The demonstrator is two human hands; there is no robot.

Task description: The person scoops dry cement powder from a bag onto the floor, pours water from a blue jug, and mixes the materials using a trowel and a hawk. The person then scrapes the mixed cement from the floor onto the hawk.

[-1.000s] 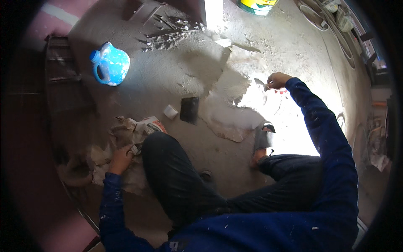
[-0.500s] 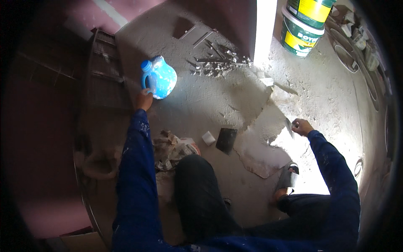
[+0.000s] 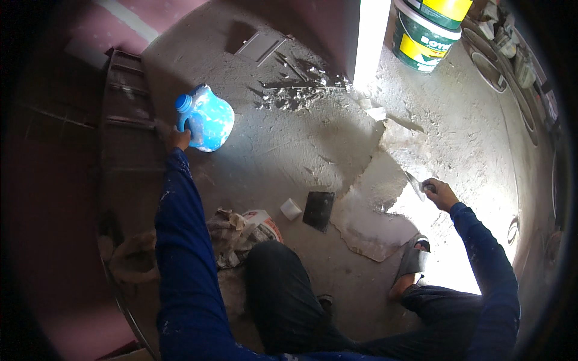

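My left hand (image 3: 179, 139) is closed round the handle of a blue plastic jug (image 3: 212, 123) smeared with white. The jug leans, its capped neck toward the upper left; whether its base touches the floor I cannot tell. Off to the right, my right hand (image 3: 441, 195) grips a putty knife (image 3: 415, 184) by its dark handle, the thin blade pointing up and left. Below that blade lies a flat, ragged-edged sheet (image 3: 370, 219) with pale powdery material on it, partly washed out by bright light.
Beside my knee are a crumpled bag (image 3: 260, 224), a small white block (image 3: 291, 209) and a dark flat square (image 3: 318, 210). Rubble (image 3: 295, 96) is strewn near a white post (image 3: 365, 45). Stacked green and yellow buckets (image 3: 421, 45) stand upper right; a ladder-like frame (image 3: 128, 90) lies left.
The view has shifted, so most of the floor sits further left in the picture. My right hand has moved slightly right and nearer, showing more of the putty knife. My left hand keeps hold of the jug.
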